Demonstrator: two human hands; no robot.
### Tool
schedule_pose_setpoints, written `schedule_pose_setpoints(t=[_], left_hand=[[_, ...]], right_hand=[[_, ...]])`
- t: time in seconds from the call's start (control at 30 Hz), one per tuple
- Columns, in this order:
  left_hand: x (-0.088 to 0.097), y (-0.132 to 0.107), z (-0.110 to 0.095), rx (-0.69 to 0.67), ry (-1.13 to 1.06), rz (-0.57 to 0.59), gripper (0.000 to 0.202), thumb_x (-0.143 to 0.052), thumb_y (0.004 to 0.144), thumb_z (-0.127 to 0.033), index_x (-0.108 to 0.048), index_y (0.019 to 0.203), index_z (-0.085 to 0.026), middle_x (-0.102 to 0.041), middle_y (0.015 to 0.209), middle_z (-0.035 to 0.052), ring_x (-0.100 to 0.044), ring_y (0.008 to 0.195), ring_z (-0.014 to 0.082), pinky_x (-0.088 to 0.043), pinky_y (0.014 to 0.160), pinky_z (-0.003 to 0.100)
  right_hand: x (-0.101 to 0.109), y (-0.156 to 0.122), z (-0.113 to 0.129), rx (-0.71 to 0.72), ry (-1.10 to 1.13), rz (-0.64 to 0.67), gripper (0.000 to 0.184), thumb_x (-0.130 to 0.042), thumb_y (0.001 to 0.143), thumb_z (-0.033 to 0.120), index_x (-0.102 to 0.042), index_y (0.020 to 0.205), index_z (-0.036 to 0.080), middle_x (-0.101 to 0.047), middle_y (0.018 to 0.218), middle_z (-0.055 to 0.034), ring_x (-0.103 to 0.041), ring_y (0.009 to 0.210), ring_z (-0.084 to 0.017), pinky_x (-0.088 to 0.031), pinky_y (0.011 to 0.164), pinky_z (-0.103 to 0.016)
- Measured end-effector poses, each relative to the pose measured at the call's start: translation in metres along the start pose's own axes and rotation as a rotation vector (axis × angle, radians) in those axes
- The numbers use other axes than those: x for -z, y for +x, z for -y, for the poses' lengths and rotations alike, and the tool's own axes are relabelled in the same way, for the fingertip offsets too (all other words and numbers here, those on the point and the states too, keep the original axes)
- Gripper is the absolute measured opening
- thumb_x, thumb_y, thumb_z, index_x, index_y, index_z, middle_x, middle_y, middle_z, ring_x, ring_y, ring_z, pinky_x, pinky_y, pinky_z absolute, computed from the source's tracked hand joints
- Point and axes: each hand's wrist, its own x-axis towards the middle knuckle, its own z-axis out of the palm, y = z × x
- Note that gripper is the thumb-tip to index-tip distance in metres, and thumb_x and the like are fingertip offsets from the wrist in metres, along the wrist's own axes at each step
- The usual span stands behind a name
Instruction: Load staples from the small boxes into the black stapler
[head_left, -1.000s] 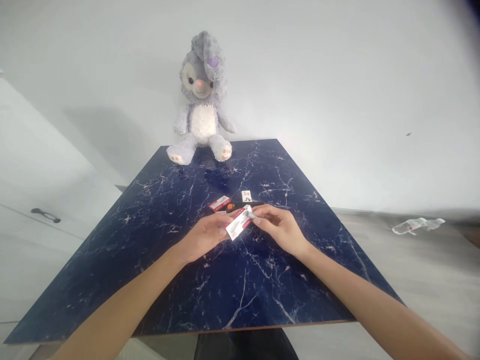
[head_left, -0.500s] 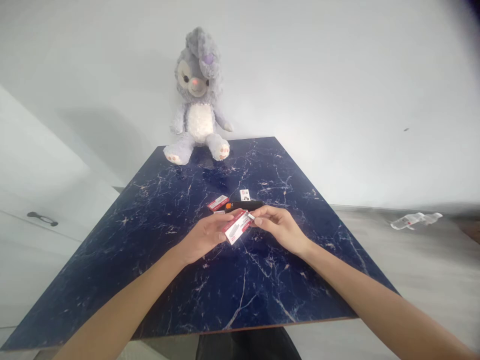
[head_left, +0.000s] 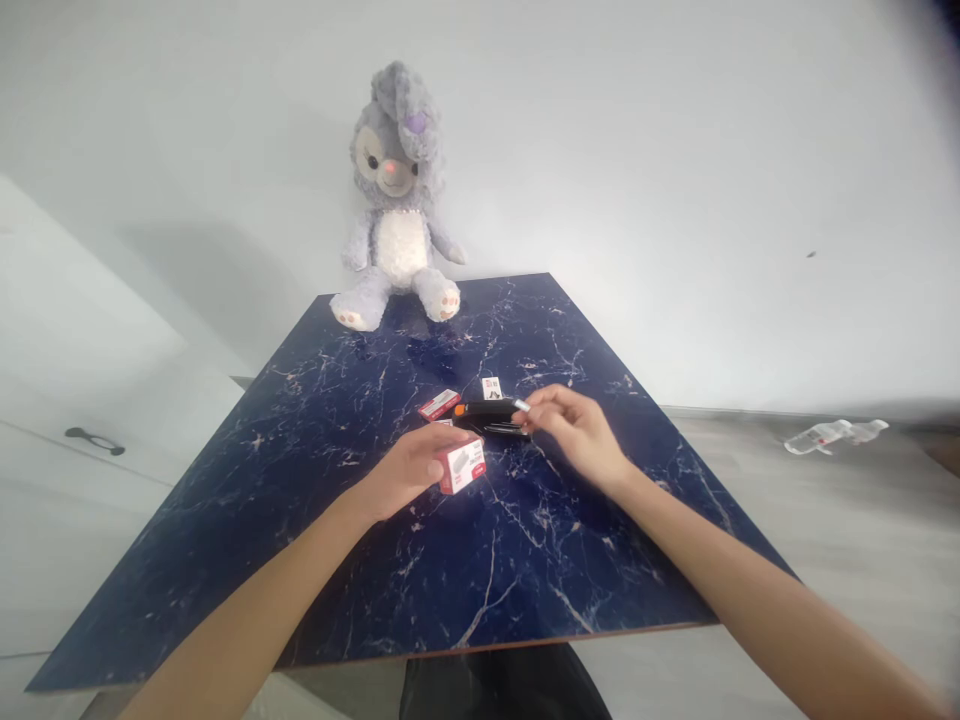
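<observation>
My left hand [head_left: 411, 468] is closed around a small red-and-white staple box [head_left: 463, 464], held tilted above the table with a printed face showing. Between the thumb and fingers of my right hand [head_left: 571, 428] is a short silvery strip of staples [head_left: 522, 405]. That strip is over the right end of a black stapler [head_left: 491, 412] with an orange part at its left end. Behind the stapler lies a small white box [head_left: 491, 388] with red and dark print. A second red-and-white box [head_left: 439, 404] rests beside the stapler's left end. My left fingers partly hide another pale item there.
The dark blue marble-patterned table [head_left: 375, 580] has its front edge close to me. A grey plush toy [head_left: 401, 245] sits at the far edge against the wall. Clear plastic packaging [head_left: 832, 436] lies on the floor to the right.
My right hand has moved away from the box, up and slightly right, carrying the silvery strip to the stapler. My left hand has turned the box so another face shows.
</observation>
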Motion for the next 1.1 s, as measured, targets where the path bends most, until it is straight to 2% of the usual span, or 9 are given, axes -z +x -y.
schedule_pose_setpoints(t=[0.13, 0.2, 0.3, 0.43, 0.53, 0.67, 0.83, 0.97, 1.1], left_hand=[[-0.01, 0.0, -0.005, -0.011, 0.61, 0.043, 0.038, -0.065, 0.092, -0.044, -0.068, 0.125, -0.027, -0.065, 0.132, 0.0101, -0.057, 0.123, 0.0313, -0.044, 0.106, 0.052], [-0.013, 0.0, -0.007, -0.08, 0.905, 0.019, 0.036, -0.06, 0.095, -0.038, -0.066, 0.129, -0.028, -0.064, 0.134, 0.0085, -0.05, 0.13, 0.031, -0.038, 0.111, 0.054], [-0.008, 0.002, -0.007, -0.196, 1.11, -0.107, 0.033, -0.053, 0.098, -0.034, -0.065, 0.129, -0.027, -0.064, 0.135, 0.0073, -0.049, 0.13, 0.0296, -0.037, 0.112, 0.055], [0.013, 0.006, 0.001, -0.218, 1.219, -0.248, 0.038, -0.047, 0.101, -0.03, -0.059, 0.137, -0.027, -0.061, 0.14, 0.0062, -0.048, 0.133, 0.0265, -0.038, 0.113, 0.052], [0.022, 0.009, 0.01, -0.162, 1.272, -0.211, 0.043, -0.045, 0.103, -0.029, -0.051, 0.145, -0.028, -0.054, 0.149, 0.0042, -0.042, 0.139, 0.0251, -0.035, 0.116, 0.051], [0.022, 0.011, 0.015, -0.145, 1.324, -0.204, 0.046, -0.045, 0.103, -0.03, -0.048, 0.148, -0.028, -0.054, 0.15, 0.0041, -0.042, 0.14, 0.0254, -0.035, 0.117, 0.052], [0.021, 0.014, 0.015, -0.198, 1.341, -0.235, 0.041, -0.048, 0.101, -0.029, -0.056, 0.142, -0.025, -0.061, 0.141, 0.0059, -0.046, 0.135, 0.0259, -0.039, 0.114, 0.053], [0.021, 0.017, 0.015, -0.192, 1.312, -0.257, 0.038, -0.049, 0.1, -0.029, -0.061, 0.136, -0.024, -0.065, 0.136, 0.0072, -0.049, 0.131, 0.0262, -0.043, 0.111, 0.054], [0.019, 0.018, 0.015, -0.175, 1.309, -0.26, 0.04, -0.049, 0.101, -0.032, -0.061, 0.137, -0.022, -0.064, 0.137, 0.0081, -0.049, 0.132, 0.0264, -0.041, 0.112, 0.054]], right_hand=[[0.025, 0.015, -0.002, 0.043, -0.079, -0.281, 0.021, -0.061, 0.09, 0.04, -0.068, 0.1, 0.023, -0.073, 0.082, -0.0033, -0.067, 0.072, -0.018, -0.056, 0.072, -0.034], [0.034, 0.021, -0.009, 0.01, -0.072, -0.314, 0.021, -0.058, 0.09, 0.039, -0.069, 0.098, 0.023, -0.07, 0.076, -0.0022, -0.064, 0.067, -0.016, -0.054, 0.068, -0.032], [0.04, 0.026, -0.021, -0.048, -0.076, -0.264, 0.021, -0.057, 0.089, 0.039, -0.069, 0.097, 0.023, -0.07, 0.079, -0.0028, -0.064, 0.07, -0.016, -0.054, 0.07, -0.032], [0.039, 0.028, -0.028, -0.125, -0.2, -0.074, 0.024, -0.05, 0.092, 0.035, -0.069, 0.095, 0.022, -0.073, 0.09, -0.005, -0.067, 0.079, -0.019, -0.055, 0.076, -0.034], [0.036, 0.024, -0.023, -0.076, -0.482, 0.088, 0.025, -0.05, 0.093, 0.034, -0.071, 0.102, 0.025, -0.075, 0.098, -0.0036, -0.068, 0.087, -0.021, -0.054, 0.08, -0.036], [0.029, 0.016, -0.012, 0.059, -0.776, 0.236, 0.019, -0.06, 0.091, 0.036, -0.071, 0.103, 0.027, -0.075, 0.096, -0.0015, -0.068, 0.082, -0.021, -0.051, 0.076, -0.034], [0.025, 0.016, -0.011, 0.139, -0.913, 0.219, 0.019, -0.06, 0.093, 0.039, -0.07, 0.088, 0.024, -0.074, 0.087, -0.0016, -0.067, 0.078, -0.02, -0.048, 0.069, -0.031], [0.036, 0.02, -0.011, 0.157, -0.911, 0.251, 0.017, -0.059, 0.093, 0.035, -0.073, 0.09, 0.025, -0.075, 0.086, -0.0007, -0.067, 0.076, -0.019, -0.048, 0.071, -0.032], [0.046, 0.022, -0.014, 0.178, -0.861, 0.206, 0.018, -0.06, 0.092, 0.037, -0.076, 0.096, 0.028, -0.076, 0.091, -0.0019, -0.068, 0.079, -0.021, -0.05, 0.076, -0.036]])
